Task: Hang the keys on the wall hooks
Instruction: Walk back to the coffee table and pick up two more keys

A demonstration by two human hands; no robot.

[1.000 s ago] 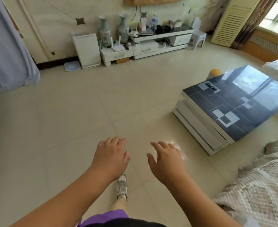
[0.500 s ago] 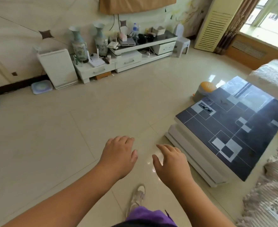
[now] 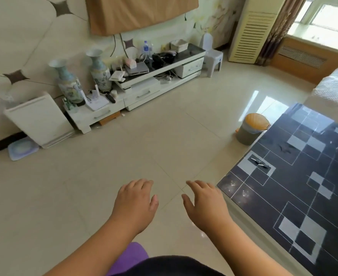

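A small bunch of keys [image 3: 260,162] lies on a pale square near the left corner of the dark glass coffee table [image 3: 295,182]. A second dark bunch of keys [image 3: 285,147] lies further back on the same top. My left hand [image 3: 135,204] and my right hand [image 3: 205,205] are stretched out in front of me over the tiled floor, palms down, fingers spread, holding nothing. The right hand is just left of the table's near corner, well short of the keys. No wall hooks are in view.
A low white TV cabinet [image 3: 144,92] with two vases [image 3: 68,82] and clutter runs along the far wall. A white panel [image 3: 39,120] leans at the left. An orange-lidded bin [image 3: 251,128] stands behind the table. A sofa edge [image 3: 337,86] is at the right.
The view has swung right and moved toward the coffee table, which is now larger and closer. Both hands stay out in front, empty, now near the table's corner.
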